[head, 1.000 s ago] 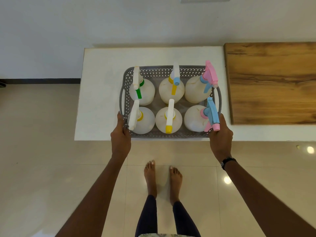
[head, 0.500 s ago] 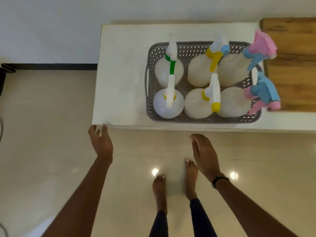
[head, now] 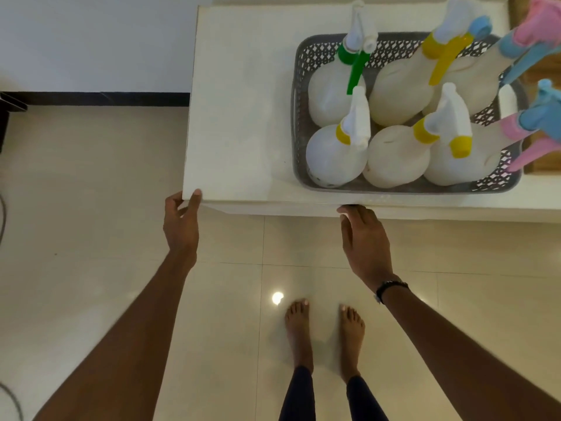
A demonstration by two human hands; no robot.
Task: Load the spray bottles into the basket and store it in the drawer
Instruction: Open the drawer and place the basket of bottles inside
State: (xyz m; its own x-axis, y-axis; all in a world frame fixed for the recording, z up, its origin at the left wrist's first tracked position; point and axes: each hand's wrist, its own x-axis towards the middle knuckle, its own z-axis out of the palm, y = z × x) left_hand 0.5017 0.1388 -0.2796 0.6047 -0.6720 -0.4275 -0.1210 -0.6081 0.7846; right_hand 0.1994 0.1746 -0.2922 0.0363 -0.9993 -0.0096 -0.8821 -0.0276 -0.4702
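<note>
A grey perforated basket (head: pixel 394 187) stands on the white cabinet top (head: pixel 239 117), at its right. Several white spray bottles stand in it, among them one with a green trigger (head: pixel 326 95), one with a yellow collar (head: pixel 331 156), and pink-and-blue ones (head: pixel 534 117) on the right. My left hand (head: pixel 180 226) grips the top's front left corner, thumb on top and fingers underneath. Below the basket, my right hand (head: pixel 364 241) reaches the front edge with its fingertips tucked under the lip. No drawer interior shows.
A wooden surface (head: pixel 542 161) adjoins the white top on the right. My bare feet (head: pixel 299 326) stand on glossy beige tiles close to the cabinet. A dark object (head: pixel 6 117) and a cable (head: pixel 3 214) lie at the far left by the wall.
Both hands let go of the basket's handles, dropped below the top, then rose to its front edge. The view shifted left and closer.
</note>
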